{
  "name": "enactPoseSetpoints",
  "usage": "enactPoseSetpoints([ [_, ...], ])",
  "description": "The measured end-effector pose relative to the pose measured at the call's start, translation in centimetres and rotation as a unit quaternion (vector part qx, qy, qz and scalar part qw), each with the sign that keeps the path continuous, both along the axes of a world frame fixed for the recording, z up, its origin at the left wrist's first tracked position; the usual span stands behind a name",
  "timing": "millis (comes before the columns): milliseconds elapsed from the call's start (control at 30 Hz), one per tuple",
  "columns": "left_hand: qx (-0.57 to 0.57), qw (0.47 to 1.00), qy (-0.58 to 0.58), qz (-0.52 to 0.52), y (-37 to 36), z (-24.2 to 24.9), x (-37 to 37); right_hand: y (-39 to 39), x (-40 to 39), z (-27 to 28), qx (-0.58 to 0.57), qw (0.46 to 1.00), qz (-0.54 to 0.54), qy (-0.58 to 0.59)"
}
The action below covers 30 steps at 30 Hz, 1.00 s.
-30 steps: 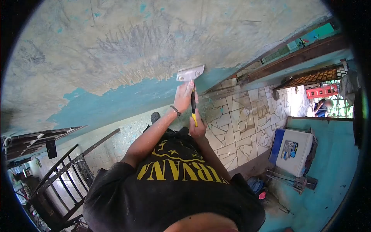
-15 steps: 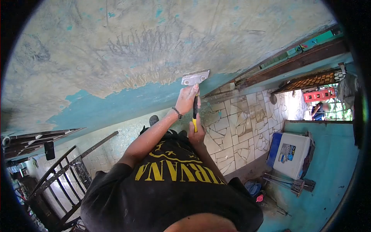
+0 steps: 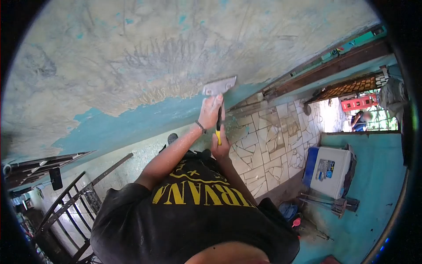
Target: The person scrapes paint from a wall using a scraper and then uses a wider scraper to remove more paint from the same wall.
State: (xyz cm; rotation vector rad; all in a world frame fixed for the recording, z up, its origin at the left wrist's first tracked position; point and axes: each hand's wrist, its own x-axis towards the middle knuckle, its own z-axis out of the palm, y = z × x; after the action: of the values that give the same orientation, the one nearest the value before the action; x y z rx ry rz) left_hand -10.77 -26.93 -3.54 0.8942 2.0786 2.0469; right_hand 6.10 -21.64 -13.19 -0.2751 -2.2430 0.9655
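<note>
Along the ragged edge of the blue paint (image 3: pixel 145 118), I have one scraper (image 3: pixel 220 86) at one wall (image 3: pixel 132 48) — two hands on it: left hand (image 3: pixel 210 112) grip pinching it high, right hand (image 3: pixel 221 146) grip wrapped round the yellow handle end (image 3: pixel 218 137). I judge this the scraping step; the next move likely calls for steady, flat pressure. Beyond — one cooler (image 3: pixel 330 172), one person (image 3: pixel 359 122).

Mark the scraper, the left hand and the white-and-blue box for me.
Scraper (image 3: pixel 220 86), head view: on its wide metal head.
Left hand (image 3: pixel 209 112), head view: on the back of the hand.
White-and-blue box (image 3: pixel 339 173), head view: on its white body.
</note>
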Motion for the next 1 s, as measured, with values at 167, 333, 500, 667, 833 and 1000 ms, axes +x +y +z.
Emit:
enactPoseSetpoints([
  [167, 0.011, 0.995, -0.082, -0.049, -1.0, 2.6, 0.2, 0.3, 0.3, 0.4, -0.012, 0.999, 0.009, -0.037],
  [333, 0.013, 0.998, -0.049, -0.044, -0.8, 2.9, -0.1, 0.1, -0.4, 2.1, -0.001, 1.0, 0.012, 0.006],
  [500, 0.021, 0.99, -0.122, -0.067, -0.5, 0.9, 0.8, 0.9, 1.1, 0.1, 0.037, 0.999, 0.018, 0.019],
  [667, 0.015, 0.996, -0.067, -0.057, -0.7, 2.7, 0.2, 0.1, 0.4, 3.0, -0.003, 0.999, 0.007, -0.039],
  [833, 0.038, 0.981, -0.175, -0.068, -0.9, 0.5, 1.3, 0.6, 1.0, 0.5, 0.019, 1.0, 0.015, -0.014],
  [1000, 0.021, 0.999, -0.016, -0.023, -0.3, 2.4, -0.6, -0.1, -1.0, 4.5, -0.02, 1.0, 0.015, 0.01],
])
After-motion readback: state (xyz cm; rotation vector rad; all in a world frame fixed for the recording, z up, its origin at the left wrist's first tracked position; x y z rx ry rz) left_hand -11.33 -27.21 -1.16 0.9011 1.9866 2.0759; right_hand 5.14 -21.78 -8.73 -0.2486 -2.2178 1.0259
